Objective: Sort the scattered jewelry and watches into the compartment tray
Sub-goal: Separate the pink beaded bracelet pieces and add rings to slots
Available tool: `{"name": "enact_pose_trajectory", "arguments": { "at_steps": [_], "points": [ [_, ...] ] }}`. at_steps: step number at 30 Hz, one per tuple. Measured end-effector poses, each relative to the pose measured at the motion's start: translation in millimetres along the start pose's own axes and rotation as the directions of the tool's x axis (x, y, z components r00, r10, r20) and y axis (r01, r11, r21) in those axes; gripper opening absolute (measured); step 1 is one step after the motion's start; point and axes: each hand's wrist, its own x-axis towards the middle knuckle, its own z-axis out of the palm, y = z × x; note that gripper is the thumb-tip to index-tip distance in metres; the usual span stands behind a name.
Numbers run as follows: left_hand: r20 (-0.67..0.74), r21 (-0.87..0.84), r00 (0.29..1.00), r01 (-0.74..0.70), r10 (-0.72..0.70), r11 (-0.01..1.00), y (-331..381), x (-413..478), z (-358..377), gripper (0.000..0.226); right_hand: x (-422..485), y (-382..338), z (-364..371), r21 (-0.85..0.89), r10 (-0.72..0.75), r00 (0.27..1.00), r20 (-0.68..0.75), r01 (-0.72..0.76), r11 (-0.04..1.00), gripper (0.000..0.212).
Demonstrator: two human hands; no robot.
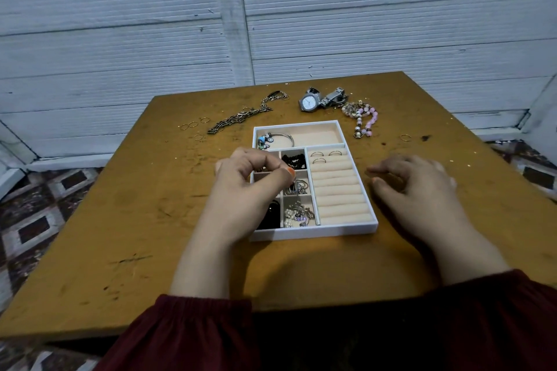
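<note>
Compartment tray (313,232) sits centre of the table (144,208), part-filled; watch (309,102), pink bead bracelet (367,119), chain necklace (238,117) and loose rings (193,125) lie around its far end. Left hand (250,187) hovers over the small left cells, thumb pinched against curled fingers (256,159), can't tell if anything's in there; right hand (419,187) loosely curled, empty, just beside the tray's right wall. Risk: left hand hides those cells, so a small piece could land in the wrong one or snag its neighbours.

The scuffed brown tabletop (150,205) carries a white compartment tray (313,233) near its middle. Beyond the tray lie a dark chain necklace (241,116), a silver watch (310,102) and pink bead bracelets (364,120). Thin rings (193,125) lie far left, and a single ring (406,138) lies right.
</note>
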Motion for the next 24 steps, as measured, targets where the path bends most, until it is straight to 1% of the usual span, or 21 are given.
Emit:
{"name": "enact_pose_trajectory", "arguments": {
  "at_steps": [6,11,19,24],
  "points": [
    [0.029,0.066,1.0,-0.012,0.01,0.998,-4.4,2.2,2.5,0.02,1.4,-0.4,2.8,-0.023,0.002,1.0,0.027,-0.001,1.0,0.019],
    [0.06,0.191,0.998,-0.004,-0.008,0.982,-11.6,3.1,2.8,0.023,1.3,0.6,3.7,-0.003,0.0,1.0,0.025,0.0,1.0,0.018],
    [0.069,0.435,0.996,0.022,-0.058,0.9,-12.1,2.4,6.5,0.009,1.2,0.8,3.1,-0.013,-0.002,1.0,0.025,0.002,1.0,0.019],
    [0.045,0.531,0.997,0.034,-0.068,0.847,-14.0,3.7,9.4,0.012,1.3,1.3,4.0,0.001,-0.004,1.0,0.025,0.004,1.0,0.018]
  ]
}}
